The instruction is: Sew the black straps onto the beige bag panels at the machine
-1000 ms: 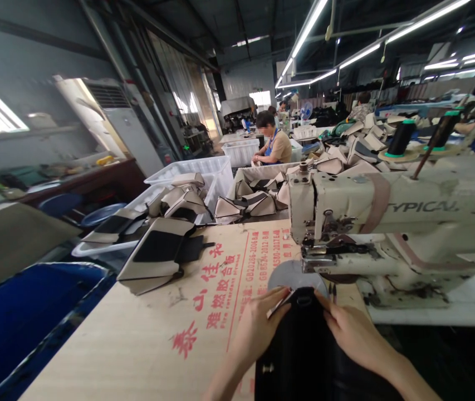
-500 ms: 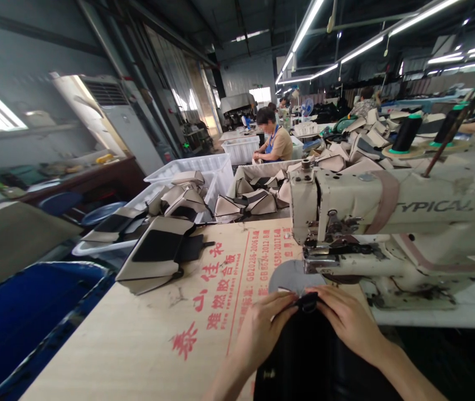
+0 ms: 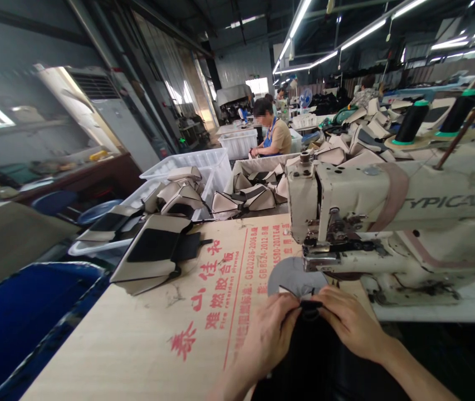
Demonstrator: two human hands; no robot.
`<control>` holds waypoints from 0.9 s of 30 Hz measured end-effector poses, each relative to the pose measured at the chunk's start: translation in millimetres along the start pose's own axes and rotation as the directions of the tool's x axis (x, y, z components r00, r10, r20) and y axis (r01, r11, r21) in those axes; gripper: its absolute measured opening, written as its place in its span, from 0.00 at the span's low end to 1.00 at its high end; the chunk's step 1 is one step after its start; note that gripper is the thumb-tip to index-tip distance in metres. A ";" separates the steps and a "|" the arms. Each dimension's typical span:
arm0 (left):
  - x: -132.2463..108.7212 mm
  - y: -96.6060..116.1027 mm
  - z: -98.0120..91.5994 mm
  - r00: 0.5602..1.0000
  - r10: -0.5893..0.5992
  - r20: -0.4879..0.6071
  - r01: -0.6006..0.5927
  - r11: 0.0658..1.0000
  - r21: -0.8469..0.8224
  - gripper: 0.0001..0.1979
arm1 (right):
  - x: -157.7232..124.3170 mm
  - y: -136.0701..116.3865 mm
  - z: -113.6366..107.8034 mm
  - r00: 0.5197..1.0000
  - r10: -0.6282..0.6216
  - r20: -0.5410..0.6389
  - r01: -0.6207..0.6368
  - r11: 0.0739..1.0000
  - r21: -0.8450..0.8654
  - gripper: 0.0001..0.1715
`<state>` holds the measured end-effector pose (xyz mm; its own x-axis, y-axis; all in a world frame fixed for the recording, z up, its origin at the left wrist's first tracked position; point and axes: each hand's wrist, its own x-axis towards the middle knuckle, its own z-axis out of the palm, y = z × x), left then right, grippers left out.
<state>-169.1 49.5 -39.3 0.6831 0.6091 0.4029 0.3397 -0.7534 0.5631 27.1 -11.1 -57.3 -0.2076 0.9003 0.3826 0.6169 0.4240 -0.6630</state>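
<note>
Fingers (image 3: 288, 304) closer together, pinching narrow black strip (image 3: 311, 305), flat plywood (image 3: 137, 334)

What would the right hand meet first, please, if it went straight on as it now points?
Past the black material it holds, the right hand would probably meet the left hand, though depth is unclear and the grey disc lies near.

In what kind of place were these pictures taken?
Probably a sewing workshop or factory: there is a sewing machine, spools of black thread behind it, and a white plastic bin holding similar beige-and-black pieces.
</note>
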 end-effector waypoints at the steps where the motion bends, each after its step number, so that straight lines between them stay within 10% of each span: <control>1: 0.5 -1.0 0.6 0.999 0.048 0.018 -0.049 0.999 0.014 0.10 | -0.2 0.2 -0.1 1.000 -0.004 0.001 0.004 1.000 -0.004 0.14; 27: 18.9 8.6 -13.7 0.960 0.038 0.278 -0.073 0.991 0.116 0.17 | 0.4 7.2 -1.4 1.000 -0.015 -0.014 0.014 0.996 -0.094 0.13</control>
<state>-162.1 57.9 -17.0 0.8484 0.4869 0.2079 0.3613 -0.8195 0.4448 32.5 -7.8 -60.9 -0.2060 0.8923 0.4018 0.6824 0.4253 -0.5945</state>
